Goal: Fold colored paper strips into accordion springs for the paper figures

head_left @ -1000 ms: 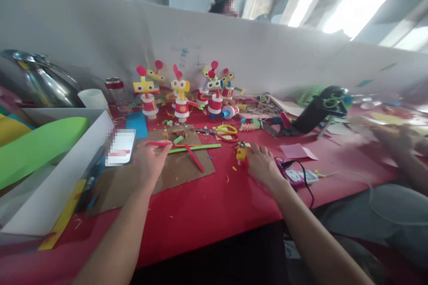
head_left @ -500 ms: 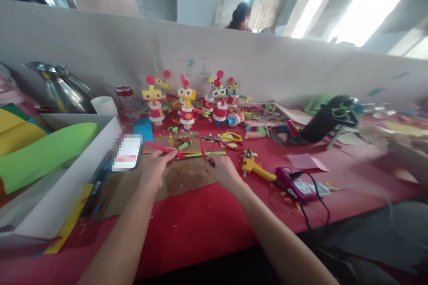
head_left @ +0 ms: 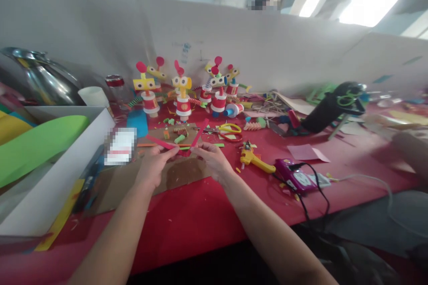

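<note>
Both forearms are bare, with no sleeves, rings or watch visible.

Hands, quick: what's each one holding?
Left hand: pinching one red paper strip.
Right hand: pinching another red strip.

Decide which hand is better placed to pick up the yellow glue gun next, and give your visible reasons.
Right. The right hand sits nearer the yellow glue gun, which lies on the red table just to its right. The left hand would have to cross over. Both hands pinch red paper strips.
</note>
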{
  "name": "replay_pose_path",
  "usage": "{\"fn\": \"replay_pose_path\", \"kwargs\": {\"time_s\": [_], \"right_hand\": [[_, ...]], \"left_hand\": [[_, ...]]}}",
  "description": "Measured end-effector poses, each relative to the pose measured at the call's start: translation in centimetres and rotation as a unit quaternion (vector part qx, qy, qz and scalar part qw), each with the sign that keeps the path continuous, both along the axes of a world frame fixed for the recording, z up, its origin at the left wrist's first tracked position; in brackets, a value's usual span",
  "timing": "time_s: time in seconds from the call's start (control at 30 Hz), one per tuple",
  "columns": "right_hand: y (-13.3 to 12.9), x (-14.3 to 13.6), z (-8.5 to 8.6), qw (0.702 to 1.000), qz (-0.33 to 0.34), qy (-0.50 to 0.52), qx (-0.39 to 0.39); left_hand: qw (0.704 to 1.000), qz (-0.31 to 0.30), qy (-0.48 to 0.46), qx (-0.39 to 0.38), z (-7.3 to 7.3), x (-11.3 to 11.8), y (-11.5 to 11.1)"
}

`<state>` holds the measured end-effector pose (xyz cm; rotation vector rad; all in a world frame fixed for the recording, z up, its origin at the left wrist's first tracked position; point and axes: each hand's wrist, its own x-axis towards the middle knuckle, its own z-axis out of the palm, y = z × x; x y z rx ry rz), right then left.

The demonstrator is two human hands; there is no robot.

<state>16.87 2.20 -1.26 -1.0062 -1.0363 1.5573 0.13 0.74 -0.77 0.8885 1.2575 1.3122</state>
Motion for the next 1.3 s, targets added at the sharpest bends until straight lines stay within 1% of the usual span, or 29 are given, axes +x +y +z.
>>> {"fn": "replay_pose_path", "kwargs": {"time_s": [0.33,0.6,0.87,1.1,1.3], "right_hand": [[0.14,-0.53,-0.43,1.0,0.007,0.01,-0.01],[0.11,-0.57,-0.48,1.0,0.006,-0.008,-0.003],[0.08,-0.58,-0.75,1.0,0.001,-0.012,0.009],[0.09,-0.62,-0.64,1.0,0.003,-0.013,0.011],[0.11,-0.61,-0.77,1.0,-0.002,-0.021,0.011]], "left_hand": [[1.0,-0.009,-0.006,-0.016,0.15,0.22,-0.11],[0.999,-0.022,-0.038,-0.025,0.03,0.19,-0.01],[0.998,-0.019,-0.053,-0.036,0.51,0.43,-0.31],[0.997,-0.029,-0.056,-0.031,0.18,0.36,-0.08],[0.997,-0.039,-0.049,-0.041,0.27,0.54,-0.19]]}}
